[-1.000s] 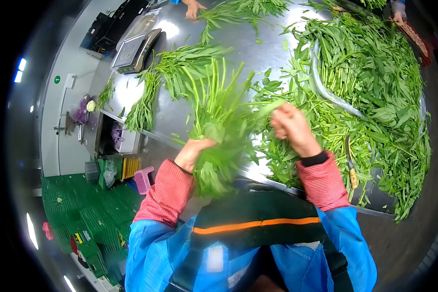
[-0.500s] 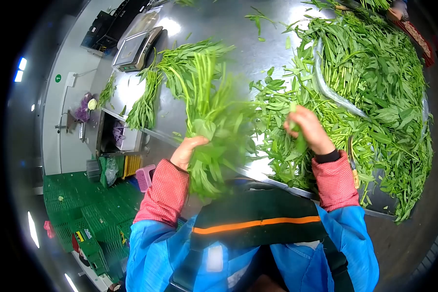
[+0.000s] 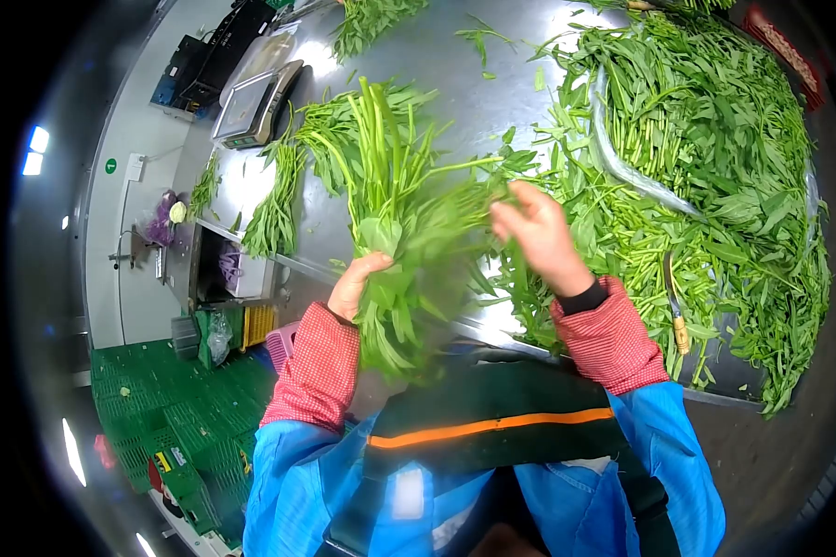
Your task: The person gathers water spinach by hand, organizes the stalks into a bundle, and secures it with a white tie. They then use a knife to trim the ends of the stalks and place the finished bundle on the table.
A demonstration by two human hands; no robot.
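My left hand (image 3: 350, 286) gripped the bunch (image 3: 378, 218) above the near edge of a metal table (image 3: 478, 88), fingers closed around its leafy part. My right hand (image 3: 537, 232) hung just beside it, fingers bent; blur hid whether they pinched anything. Below the table's left end, a white bin (image 3: 254, 280) held something purple (image 3: 229, 265). Green crates (image 3: 172, 395) spread across the lower left, near a yellow crate (image 3: 258, 325) and a pink basket (image 3: 280, 348), whose contents I could not make out. Clear film (image 3: 622, 174) curved through the pile (image 3: 734, 158) at right.

The bunch stood with pale green, bare stems up and darker, narrow leaves down, its right side smeared by motion. A knife (image 3: 673, 302) with a wooden handle lay on the greens; a scale (image 3: 251, 107) stood at upper left.
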